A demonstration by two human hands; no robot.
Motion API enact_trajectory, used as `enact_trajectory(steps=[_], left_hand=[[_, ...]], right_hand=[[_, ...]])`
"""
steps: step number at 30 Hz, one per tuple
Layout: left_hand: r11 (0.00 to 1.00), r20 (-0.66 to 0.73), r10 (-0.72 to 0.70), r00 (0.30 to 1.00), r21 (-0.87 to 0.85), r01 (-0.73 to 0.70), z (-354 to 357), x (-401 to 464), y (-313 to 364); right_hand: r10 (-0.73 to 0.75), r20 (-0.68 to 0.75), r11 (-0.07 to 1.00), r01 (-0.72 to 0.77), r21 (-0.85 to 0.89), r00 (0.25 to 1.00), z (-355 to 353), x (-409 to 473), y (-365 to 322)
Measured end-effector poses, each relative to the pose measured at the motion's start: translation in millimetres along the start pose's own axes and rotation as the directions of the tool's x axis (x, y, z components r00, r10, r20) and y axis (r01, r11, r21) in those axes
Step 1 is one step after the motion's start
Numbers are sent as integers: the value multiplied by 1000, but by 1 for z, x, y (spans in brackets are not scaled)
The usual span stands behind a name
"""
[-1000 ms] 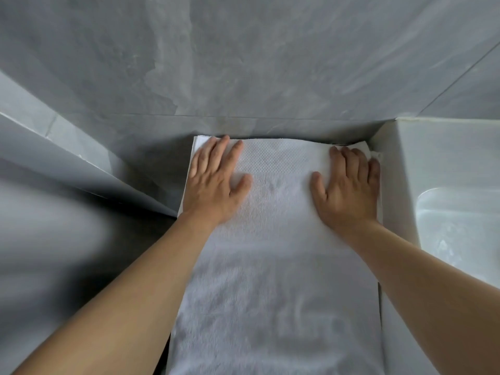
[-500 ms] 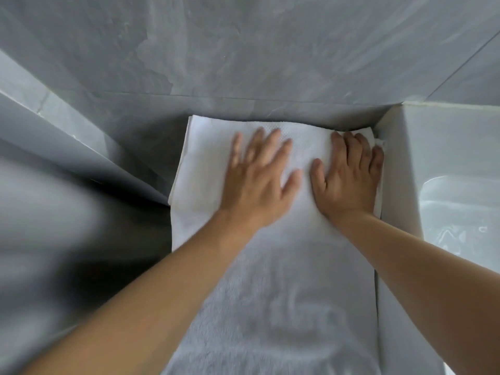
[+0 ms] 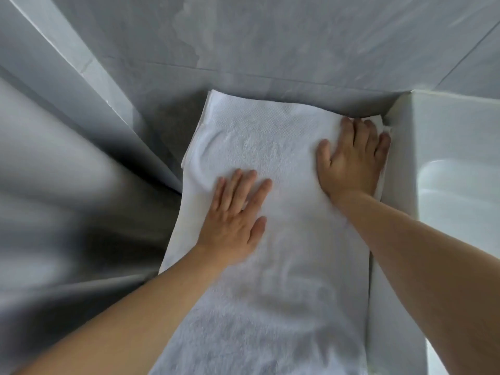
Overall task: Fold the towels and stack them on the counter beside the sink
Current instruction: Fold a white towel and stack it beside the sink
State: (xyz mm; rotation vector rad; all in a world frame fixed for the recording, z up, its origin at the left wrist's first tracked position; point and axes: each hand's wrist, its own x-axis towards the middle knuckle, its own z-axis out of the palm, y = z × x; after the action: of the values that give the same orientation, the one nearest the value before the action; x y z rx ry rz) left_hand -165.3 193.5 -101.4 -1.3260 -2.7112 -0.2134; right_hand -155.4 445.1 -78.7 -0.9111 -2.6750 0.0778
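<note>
One white towel [image 3: 273, 147] lies flat on the grey counter [image 3: 167, 123], its far edge near the tiled wall [image 3: 270, 36], its right edge against the white sink [image 3: 454, 185]. Two hands press it, fingers straight: left hand [image 3: 232, 220] mid-towel, right hand [image 3: 351, 158] at the far right corner.

No readable text, label, brand, number or sign shows anywhere.

A white towel [image 3: 276, 239] lies flat along the grey counter [image 3: 167, 123], its right edge against the white sink [image 3: 454, 185]. The left hand [image 3: 232, 220] presses its middle, fingers spread; the right hand [image 3: 351, 161] presses its far right corner.
</note>
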Motion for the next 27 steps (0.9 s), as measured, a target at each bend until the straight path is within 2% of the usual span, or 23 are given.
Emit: enact_trajectory(steps=[3,6,13,18,20,22,24,25,26,27], left_hand=[[998,22,55,998,-25,-55,8,-18,-16],[999,50,40,998,-13,-39,13,-16,-17],[999,1,43,999,-26,-43,15,-14,-17],[999,-11,39,999,-36,-39,16,-13,-19],[998,-7,34,999,-53,-35,15,-14,-18],[996,-3,38,999,-78,-39,13,-14,-18],[996,-5,37,999,-82,-38,11,-14,-18],[996,-4,37,999,-75,-37,11,-14,-18],[997,1,41,999,-69,-41,9,-14,-18],[997,7,49,999,-66,-48,9,-14,-19]], right_hand=[[-5,-28,1000,5,5,1000,3,1,2],[-7,-42,1000,8,11,999,7,1,4],[-9,-7,1000,9,-7,1000,4,3,4],[15,96,999,-12,-35,995,-5,-1,0],[16,59,1000,-16,2,998,-15,-12,-7],[-63,-63,990,70,121,996,-27,-46,-20],[-284,-140,922,310,234,949,-36,-105,-28],[-399,-97,881,411,235,912,-37,-135,-26],[-471,10,861,458,220,882,-35,-159,-19],[-476,155,872,443,207,866,-33,-174,-11]])
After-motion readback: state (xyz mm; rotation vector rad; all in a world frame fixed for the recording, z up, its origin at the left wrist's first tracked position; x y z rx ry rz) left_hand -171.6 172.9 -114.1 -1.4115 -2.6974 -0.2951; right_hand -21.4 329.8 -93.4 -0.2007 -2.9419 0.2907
